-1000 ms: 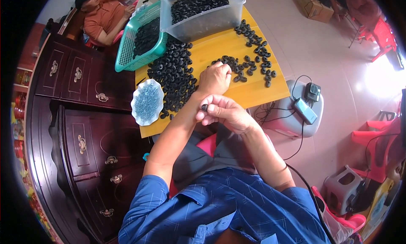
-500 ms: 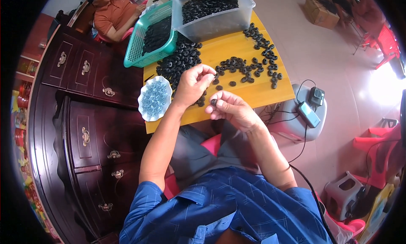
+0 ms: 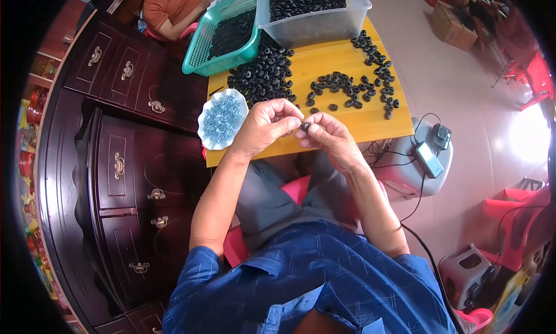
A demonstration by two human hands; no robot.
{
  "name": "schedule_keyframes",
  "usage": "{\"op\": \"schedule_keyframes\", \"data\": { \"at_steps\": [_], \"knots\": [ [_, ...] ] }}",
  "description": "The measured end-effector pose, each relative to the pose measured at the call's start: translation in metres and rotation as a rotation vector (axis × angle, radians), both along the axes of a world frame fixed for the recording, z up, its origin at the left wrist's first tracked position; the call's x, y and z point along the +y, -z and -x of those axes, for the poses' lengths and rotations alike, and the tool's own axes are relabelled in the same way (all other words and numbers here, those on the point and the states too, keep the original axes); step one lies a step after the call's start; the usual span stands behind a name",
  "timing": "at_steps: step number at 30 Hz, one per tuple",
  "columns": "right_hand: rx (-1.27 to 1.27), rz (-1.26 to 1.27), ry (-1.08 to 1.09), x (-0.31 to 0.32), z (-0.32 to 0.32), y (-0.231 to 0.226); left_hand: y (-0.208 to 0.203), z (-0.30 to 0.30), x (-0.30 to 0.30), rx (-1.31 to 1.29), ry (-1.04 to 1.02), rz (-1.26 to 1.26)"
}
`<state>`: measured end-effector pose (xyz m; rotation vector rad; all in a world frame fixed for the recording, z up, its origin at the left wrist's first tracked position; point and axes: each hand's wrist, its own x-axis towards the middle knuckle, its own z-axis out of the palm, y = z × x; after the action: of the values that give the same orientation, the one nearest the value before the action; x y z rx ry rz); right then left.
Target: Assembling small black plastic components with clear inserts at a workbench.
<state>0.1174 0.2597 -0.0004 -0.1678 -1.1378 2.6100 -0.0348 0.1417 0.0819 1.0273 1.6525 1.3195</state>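
Both hands meet over the table's near edge. Between the thumb and fingers of my right hand (image 3: pixel 335 141) is a small black wheel-like part (image 3: pixel 305 126). My left hand (image 3: pixel 267 127) is pinched close against that part; whatever its fingertips hold is too small to make out. A white scalloped bowl (image 3: pixel 203 125) of thin, clear-bluish pieces (image 3: pixel 224 118) stands beside my left wrist. Just beyond my hands, loose black wheel-like parts (image 3: pixel 341 82) lie scattered over the yellow table (image 3: pixel 324 57), with a dense pile (image 3: pixel 260 73) of them at the left.
A green basket (image 3: pixel 194 59) of black pieces and a clear plastic tub (image 3: pixel 315 30) heaped with black parts stand at the back. Dark wooden drawers (image 3: pixel 110 125) flank the left. Another person (image 3: pixel 174 9) sits beyond. At right, a grey stool (image 3: pixel 399 174) carries cabled devices (image 3: pixel 430 160).
My two hands have come together; the left fingertips now meet the black part in my right hand. The view has shifted, so the table sits slightly higher and further right.
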Motion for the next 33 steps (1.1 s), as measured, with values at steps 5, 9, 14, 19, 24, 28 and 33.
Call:
{"op": "schedule_keyframes", "data": {
  "at_steps": [5,9,14,19,24,28,33],
  "knots": [
    [0.024,-0.019,0.005,-0.001,-0.001,0.000,-0.001,-0.001,-0.001,0.032,0.032,0.018],
    [0.029,-0.023,0.027,-0.001,-0.001,0.000,-0.001,0.000,0.000,0.043,0.034,0.024],
    [0.045,-0.007,0.023,0.000,-0.001,-0.002,-0.004,0.001,0.001,0.026,0.042,0.029],
    [0.034,-0.007,0.031,0.000,-0.002,-0.004,-0.005,0.002,0.001,0.039,0.060,0.038],
    [0.027,-0.010,0.036,0.000,-0.002,-0.003,-0.001,0.002,0.002,0.042,0.065,0.033],
    [0.021,-0.056,0.067,-0.001,-0.001,0.000,-0.001,-0.003,0.005,0.085,0.034,0.057],
    [0.001,-0.146,0.126,-0.002,0.001,0.007,0.009,-0.003,0.008,0.177,0.020,0.109]
  ]
}}
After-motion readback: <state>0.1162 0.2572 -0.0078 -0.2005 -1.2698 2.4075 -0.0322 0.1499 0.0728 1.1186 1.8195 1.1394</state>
